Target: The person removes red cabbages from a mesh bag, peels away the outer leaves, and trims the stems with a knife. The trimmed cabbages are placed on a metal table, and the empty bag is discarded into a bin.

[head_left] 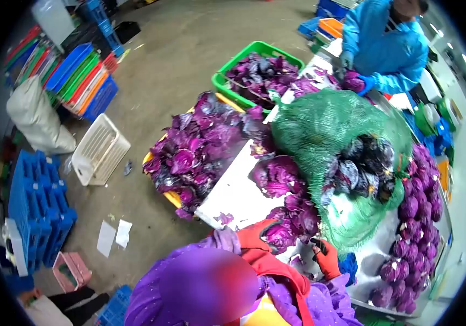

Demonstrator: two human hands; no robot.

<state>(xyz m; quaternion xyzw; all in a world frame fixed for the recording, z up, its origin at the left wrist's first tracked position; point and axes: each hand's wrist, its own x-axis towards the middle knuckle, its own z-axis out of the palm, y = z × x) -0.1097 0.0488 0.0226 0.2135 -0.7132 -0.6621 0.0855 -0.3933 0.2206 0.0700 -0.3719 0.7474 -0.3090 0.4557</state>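
Note:
My left hand (256, 234), in a red glove, grips the left side of a red cabbage (280, 237) at the near edge of the white table. To its right my right hand (326, 257), in a red glove with dark fingertips, is curled closed. What it holds, if anything, cannot be made out. Loose leaves and more cabbages (279, 175) lie just beyond my hands. A green mesh sack (320, 122) lies open toward me, with dark unpeeled cabbages (360, 168) in its mouth.
Purple leaves overfill a yellow crate (171, 196) and a green crate (220, 82). Peeled cabbages (415, 217) line the right side. A co-worker in a blue smock (390, 49) handles a cabbage across the table. A white basket (101, 149) and blue pallets (37, 206) stand left.

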